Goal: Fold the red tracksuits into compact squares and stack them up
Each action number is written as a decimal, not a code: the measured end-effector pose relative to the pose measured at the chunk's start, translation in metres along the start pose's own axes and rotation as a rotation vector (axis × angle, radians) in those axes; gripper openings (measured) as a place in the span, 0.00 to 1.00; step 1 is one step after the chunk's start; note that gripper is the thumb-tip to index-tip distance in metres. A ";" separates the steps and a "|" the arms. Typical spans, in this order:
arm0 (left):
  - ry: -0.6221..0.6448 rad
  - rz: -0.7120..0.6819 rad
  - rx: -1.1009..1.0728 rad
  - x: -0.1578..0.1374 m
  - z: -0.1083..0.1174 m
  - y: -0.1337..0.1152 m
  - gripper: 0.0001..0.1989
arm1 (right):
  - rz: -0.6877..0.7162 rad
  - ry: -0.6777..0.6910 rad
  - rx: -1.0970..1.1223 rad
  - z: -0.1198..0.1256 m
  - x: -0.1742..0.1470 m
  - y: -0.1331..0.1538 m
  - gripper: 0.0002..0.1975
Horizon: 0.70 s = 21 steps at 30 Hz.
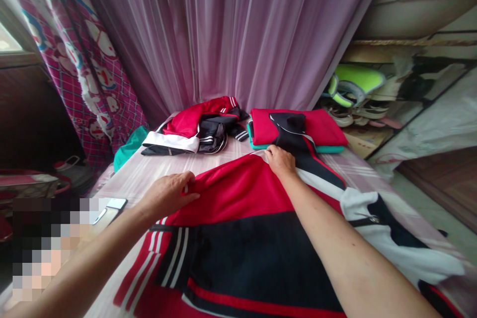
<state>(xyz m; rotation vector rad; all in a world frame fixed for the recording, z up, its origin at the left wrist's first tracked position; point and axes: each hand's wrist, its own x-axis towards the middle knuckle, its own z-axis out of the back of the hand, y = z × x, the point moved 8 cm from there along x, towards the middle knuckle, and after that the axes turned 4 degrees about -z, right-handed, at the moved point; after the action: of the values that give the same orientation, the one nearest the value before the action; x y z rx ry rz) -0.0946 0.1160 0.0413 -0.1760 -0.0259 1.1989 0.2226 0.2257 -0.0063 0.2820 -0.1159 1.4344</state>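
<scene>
A red, black and white sports jacket (238, 223) lies spread across the bed in front of me. My left hand (169, 194) pinches its red upper edge at the left shoulder. My right hand (280, 160) grips the same edge farther back, near the collar. The jacket's white and black sleeve (387, 238) trails off to the right.
A folded red garment on a teal one (298, 129) sits at the back right. A loose pile of red, black and white clothes (197, 126) lies at the back left. A phone (112, 206) rests on the bed (130, 179) at the left. Purple curtain behind; shoes on shelves to the right.
</scene>
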 end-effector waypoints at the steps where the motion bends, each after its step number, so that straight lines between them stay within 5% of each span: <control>1: -0.007 0.015 0.010 0.001 0.002 0.000 0.13 | -0.005 -0.005 0.003 0.001 0.000 0.000 0.16; 8: -0.089 0.233 0.220 0.032 0.024 0.037 0.20 | -0.069 0.043 -0.006 0.004 -0.002 -0.002 0.15; 14: 0.008 0.276 0.243 0.053 0.000 0.051 0.18 | -0.073 0.032 -0.006 0.004 0.000 -0.003 0.16; 19: -0.201 0.063 0.217 0.044 -0.001 0.013 0.22 | -0.045 -0.005 0.033 0.012 -0.006 0.003 0.17; 21: -0.209 -0.046 0.146 0.040 -0.008 -0.002 0.20 | 0.064 -0.023 0.063 0.017 -0.014 0.017 0.17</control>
<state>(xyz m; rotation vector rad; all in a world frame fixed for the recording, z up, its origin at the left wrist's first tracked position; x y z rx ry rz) -0.0779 0.1512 0.0309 0.0776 -0.1245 1.1646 0.2057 0.2097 0.0081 0.3497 -0.0991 1.5008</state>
